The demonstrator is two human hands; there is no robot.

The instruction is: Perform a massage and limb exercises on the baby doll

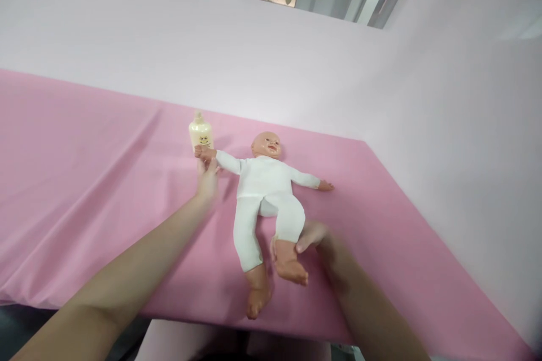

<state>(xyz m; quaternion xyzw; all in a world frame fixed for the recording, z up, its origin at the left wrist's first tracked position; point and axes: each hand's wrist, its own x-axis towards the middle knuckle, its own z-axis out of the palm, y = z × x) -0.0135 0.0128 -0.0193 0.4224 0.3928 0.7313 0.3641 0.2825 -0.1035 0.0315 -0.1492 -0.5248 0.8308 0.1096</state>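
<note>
A baby doll [265, 192] in a white suit lies on its back on the pink cloth [84, 169], head towards the far wall, arms spread. My left hand [206, 179] reaches to the doll's outstretched hand, its fingers closed around or against that hand; motion blurs them. A small cream bottle [200, 131] stands upright just behind that spot. My right hand [314, 235] rests by the doll's bent leg, fingers touching the ankle above the bare foot [290, 264].
The pink cloth covers a table that runs left and right, with folds on the left side. Its near edge [237, 321] lies just below the doll's feet. Pale pink walls stand behind and to the right.
</note>
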